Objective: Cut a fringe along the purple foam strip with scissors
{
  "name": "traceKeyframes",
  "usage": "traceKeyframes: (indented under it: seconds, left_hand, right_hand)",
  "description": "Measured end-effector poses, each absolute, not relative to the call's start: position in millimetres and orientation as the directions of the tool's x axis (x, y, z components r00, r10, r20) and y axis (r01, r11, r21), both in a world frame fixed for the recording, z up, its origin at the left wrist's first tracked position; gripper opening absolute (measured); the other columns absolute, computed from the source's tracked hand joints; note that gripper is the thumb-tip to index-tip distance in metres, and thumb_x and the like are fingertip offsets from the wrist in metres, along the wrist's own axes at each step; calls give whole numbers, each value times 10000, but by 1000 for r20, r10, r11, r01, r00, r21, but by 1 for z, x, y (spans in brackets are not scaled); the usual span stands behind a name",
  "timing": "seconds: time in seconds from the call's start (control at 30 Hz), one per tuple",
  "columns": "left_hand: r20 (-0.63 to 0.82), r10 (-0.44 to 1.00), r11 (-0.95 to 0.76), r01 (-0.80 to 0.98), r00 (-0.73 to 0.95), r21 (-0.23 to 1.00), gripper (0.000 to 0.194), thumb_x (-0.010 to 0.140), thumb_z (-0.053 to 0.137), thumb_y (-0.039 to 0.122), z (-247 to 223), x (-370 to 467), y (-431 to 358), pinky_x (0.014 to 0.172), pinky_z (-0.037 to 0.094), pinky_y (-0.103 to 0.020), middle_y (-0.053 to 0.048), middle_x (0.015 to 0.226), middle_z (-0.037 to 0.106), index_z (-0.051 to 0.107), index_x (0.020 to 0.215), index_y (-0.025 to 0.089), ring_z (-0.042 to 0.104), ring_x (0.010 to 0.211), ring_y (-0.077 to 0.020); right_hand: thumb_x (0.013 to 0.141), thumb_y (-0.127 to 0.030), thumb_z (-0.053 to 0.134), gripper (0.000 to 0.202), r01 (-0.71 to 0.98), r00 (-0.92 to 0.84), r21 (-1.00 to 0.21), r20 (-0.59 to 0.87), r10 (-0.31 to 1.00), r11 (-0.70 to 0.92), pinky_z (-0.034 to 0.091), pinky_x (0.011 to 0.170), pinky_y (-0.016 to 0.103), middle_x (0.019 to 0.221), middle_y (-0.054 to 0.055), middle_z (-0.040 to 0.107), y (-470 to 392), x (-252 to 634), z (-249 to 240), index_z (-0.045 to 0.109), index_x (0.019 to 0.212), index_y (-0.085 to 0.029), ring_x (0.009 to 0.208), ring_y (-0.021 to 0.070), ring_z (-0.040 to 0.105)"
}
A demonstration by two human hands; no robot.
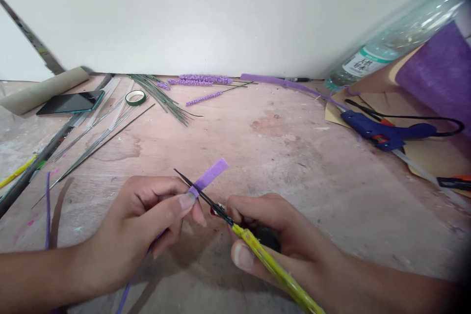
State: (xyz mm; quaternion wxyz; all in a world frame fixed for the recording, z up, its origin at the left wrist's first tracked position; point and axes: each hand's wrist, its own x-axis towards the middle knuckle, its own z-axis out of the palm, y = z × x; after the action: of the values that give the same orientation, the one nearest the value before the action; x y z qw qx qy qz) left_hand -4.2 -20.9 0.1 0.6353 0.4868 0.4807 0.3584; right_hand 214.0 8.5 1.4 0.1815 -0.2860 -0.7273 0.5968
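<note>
1. Near, the left hand pinches a purple strip; the right hand grips scissors, blades across it, no cut visible.
2. Left, wires clutter the desk.
3. Right, a glue gun lies well apart from the hands.
4. Far, several stems carry purple trim; many green stems are bare.

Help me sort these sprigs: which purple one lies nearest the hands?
The slim sprig in front, its purple part set apart; the other purple sprigs lie close together behind it.
</note>
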Motion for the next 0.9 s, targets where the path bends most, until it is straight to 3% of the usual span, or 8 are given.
traceKeyframes:
  seconds: [0.1,0.23,0.33,0.5,0.6,0.9]
  left_hand:
    - [-254,922,262,12,291,965,284,931,576,338,2,-3,-19,434,204,-226,76,412,415,700,732,176,275,382,-65]
    - [-266,918,279,-3,295,960,274,934,579,376,0,-3,-19,440,217,-229,66,438,450,714,799,179,319,396,-73]
    - [-245,931,248,22,271,968,265,942,569,375,-1,-4,-20,459,247,-236,65,439,449,721,843,183,342,416,-87]
    - [-146,969,130,92,201,987,390,960,551,333,0,-5,-22,480,304,-239,43,478,471,557,595,195,387,466,-101]
    - [-104,969,73,143,222,987,432,965,535,307,0,-5,-21,476,316,-231,38,476,490,510,549,194,412,458,-95]
    - [-118,963,78,169,243,983,296,987,521,294,-3,-6,-22,468,309,-210,58,430,523,729,815,174,424,423,-81]
  right_hand:
    - [995,-460,549,279,103,-809,-995,-80,583,5,287,543,246,722,-43,378,7,215,0,529,874,-210,624,117,315]
    - [971,-390,599,232,95,-779,-995,-84,621,-15,279,536,234,718,-47,378,7,216,-1,542,852,-200,622,107,322]
    - [963,-356,600,194,139,-766,-988,-69,639,61,285,513,222,680,-57,377,9,215,2,560,856,-199,585,98,336]
    - [873,-379,690,337,248,-724,-922,27,689,297,281,486,228,593,-78,369,11,214,6,448,712,-211,509,84,328]
    - [869,-372,712,373,263,-719,-917,21,695,300,266,470,222,576,-90,340,10,213,5,424,695,-211,496,77,309]
    - [894,-310,709,329,198,-750,-971,-62,659,133,262,470,206,609,-85,339,10,216,0,457,715,-198,531,70,317]
